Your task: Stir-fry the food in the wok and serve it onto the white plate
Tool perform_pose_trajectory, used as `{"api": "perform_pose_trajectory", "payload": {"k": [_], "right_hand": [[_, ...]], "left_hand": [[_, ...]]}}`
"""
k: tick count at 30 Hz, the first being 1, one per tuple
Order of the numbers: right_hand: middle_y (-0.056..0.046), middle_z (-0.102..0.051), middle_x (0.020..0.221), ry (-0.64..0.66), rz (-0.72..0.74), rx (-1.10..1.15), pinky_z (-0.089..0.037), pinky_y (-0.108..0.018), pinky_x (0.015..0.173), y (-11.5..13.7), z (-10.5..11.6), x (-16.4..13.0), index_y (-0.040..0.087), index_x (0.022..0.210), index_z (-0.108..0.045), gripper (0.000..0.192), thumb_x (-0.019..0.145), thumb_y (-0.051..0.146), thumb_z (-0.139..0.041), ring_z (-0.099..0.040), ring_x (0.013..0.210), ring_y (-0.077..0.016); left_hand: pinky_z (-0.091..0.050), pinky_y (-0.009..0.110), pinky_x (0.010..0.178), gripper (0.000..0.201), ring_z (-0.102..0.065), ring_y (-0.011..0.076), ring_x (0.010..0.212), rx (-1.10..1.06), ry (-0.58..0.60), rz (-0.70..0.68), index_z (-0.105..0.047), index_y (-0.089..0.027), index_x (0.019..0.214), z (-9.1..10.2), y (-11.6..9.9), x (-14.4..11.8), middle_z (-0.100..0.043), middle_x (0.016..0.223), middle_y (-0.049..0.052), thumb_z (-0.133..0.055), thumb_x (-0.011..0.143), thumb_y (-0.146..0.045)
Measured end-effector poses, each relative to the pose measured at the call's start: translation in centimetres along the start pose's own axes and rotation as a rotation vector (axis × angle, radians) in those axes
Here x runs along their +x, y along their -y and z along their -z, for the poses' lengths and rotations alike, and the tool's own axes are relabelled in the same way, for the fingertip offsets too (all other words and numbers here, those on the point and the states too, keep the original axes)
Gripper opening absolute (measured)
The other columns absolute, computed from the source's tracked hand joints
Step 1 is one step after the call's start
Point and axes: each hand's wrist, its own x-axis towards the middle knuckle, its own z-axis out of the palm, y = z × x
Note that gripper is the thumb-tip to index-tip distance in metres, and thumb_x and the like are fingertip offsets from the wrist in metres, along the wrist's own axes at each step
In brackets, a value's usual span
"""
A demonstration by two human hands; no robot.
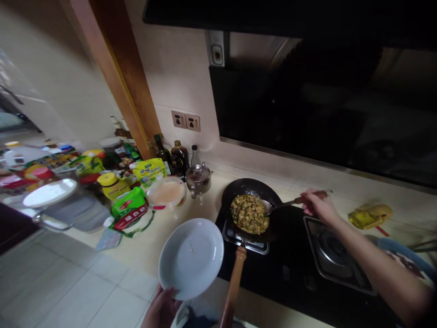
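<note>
My left hand (163,306) grips the lower rim of a white plate (200,269), which is bare but for a small scrap near its middle. To the right of the plate, a black wok (245,186) sits on the left burner with its wooden handle (235,282) pointing toward me. Chopped, browned food (251,214) fills the wok's bottom. My right hand (316,202) is closed around the handle of a metal spatula (283,206), and the spatula's head rests at the right edge of the food.
The black stove (283,269) has a second burner (332,250) on the right. Beyond it lies a yellow oil container (370,216). A glass teapot (198,178), a tub (167,192), a green-and-red sugar bag (129,209) and several bottles crowd the left counter. A range hood (321,105) hangs above.
</note>
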Motion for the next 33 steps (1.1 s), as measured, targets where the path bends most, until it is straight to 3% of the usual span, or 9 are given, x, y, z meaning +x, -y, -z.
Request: {"api": "perform_pose_trajectory", "payload": {"k": [2, 4, 7, 12, 21, 27, 30, 33], "right_hand": [[-0.003, -0.064, 0.049, -0.056, -0.048, 0.282, -0.043, -0.023, 0.037, -4.6, -0.8, -1.1, 0.014, 0.084, -0.058, 0.029, 0.068, 0.038, -0.064, -0.058, 0.040, -0.0153], [-0.005, -0.067, 0.055, -0.088, -0.085, 0.424, -0.048, -0.025, 0.042, -8.2, -2.2, -2.7, 0.014, 0.090, -0.058, 0.035, 0.065, 0.038, -0.068, -0.062, 0.046, -0.0168], [-0.005, -0.068, 0.056, -0.146, -0.106, 0.559, -0.051, -0.024, 0.043, -10.4, -4.8, -4.7, 0.014, 0.091, -0.059, 0.039, 0.062, 0.037, -0.071, -0.064, 0.047, -0.0173], [-0.006, -0.068, 0.053, -0.257, -0.164, 0.734, -0.051, -0.021, 0.043, -9.7, -6.8, -5.7, 0.014, 0.086, -0.059, 0.039, 0.056, 0.036, -0.073, -0.065, 0.047, -0.0171], [-0.004, -0.069, 0.055, -0.273, -0.055, 0.680, -0.054, -0.024, 0.045, -9.6, -6.2, -6.5, 0.015, 0.089, -0.058, 0.043, 0.060, 0.041, -0.075, -0.066, 0.048, -0.0181], [-0.005, -0.068, 0.052, -0.311, -0.048, 0.678, -0.053, -0.024, 0.043, -8.7, -4.6, -7.2, 0.014, 0.088, -0.058, 0.046, 0.055, 0.041, -0.077, -0.065, 0.046, -0.0184], [-0.005, -0.068, 0.054, -0.314, 0.003, 0.649, -0.053, -0.024, 0.043, -6.5, -2.6, -7.6, 0.014, 0.089, -0.059, 0.045, 0.057, 0.041, -0.076, -0.065, 0.046, -0.0186], [-0.006, -0.069, 0.057, -0.275, 0.072, 0.588, -0.054, -0.025, 0.044, -3.6, -0.8, -8.5, 0.015, 0.091, -0.059, 0.041, 0.062, 0.041, -0.075, -0.065, 0.049, -0.0185]], "left_hand": [[-0.053, 0.026, 0.058, 0.058, -0.061, 0.0169, 0.063, -0.010, -0.003, -0.001, -0.059, -0.024, 0.106, 0.1, -0.3, 0.2, -0.067, 0.074, -0.002, -0.076, 0.052, -0.013], [-0.054, 0.027, 0.060, 0.059, -0.063, 0.0173, 0.066, -0.013, 0.001, -0.009, -0.060, -0.023, 0.106, 0.0, -0.8, 0.3, -0.068, 0.076, -0.002, -0.078, 0.050, -0.014], [-0.055, 0.026, 0.059, 0.057, -0.063, 0.0159, 0.064, 0.003, 0.011, -0.046, -0.061, -0.023, 0.103, -0.9, -1.7, 0.4, -0.068, 0.075, -0.003, -0.079, 0.050, -0.014], [-0.054, 0.024, 0.052, 0.055, -0.062, 0.0140, 0.059, 0.022, 0.037, -0.096, -0.063, -0.023, 0.101, -3.9, -3.5, 0.3, -0.067, 0.070, -0.005, -0.076, 0.049, -0.010], [-0.056, 0.029, 0.066, 0.050, -0.065, 0.0165, 0.071, 0.183, 0.204, -0.180, -0.062, -0.024, 0.102, -8.7, -6.9, 1.3, -0.070, 0.087, -0.001, -0.078, 0.056, -0.019], [-0.056, 0.030, 0.067, 0.060, -0.066, 0.0173, 0.071, 0.321, 0.272, -0.281, -0.055, -0.022, 0.111, -13.9, -8.9, 1.8, -0.068, 0.086, 0.001, -0.080, 0.056, -0.021], [-0.057, 0.031, 0.065, 0.062, -0.065, 0.0160, 0.061, 0.369, 0.303, -0.301, -0.051, -0.022, 0.109, -17.0, -8.5, 2.8, -0.067, 0.074, -0.001, -0.080, 0.054, -0.019], [-0.057, 0.031, 0.061, 0.056, -0.064, 0.0153, 0.056, 0.362, 0.331, -0.267, -0.050, -0.021, 0.099, -20.2, -6.2, 4.6, -0.065, 0.066, -0.003, -0.079, 0.051, -0.016]]}}
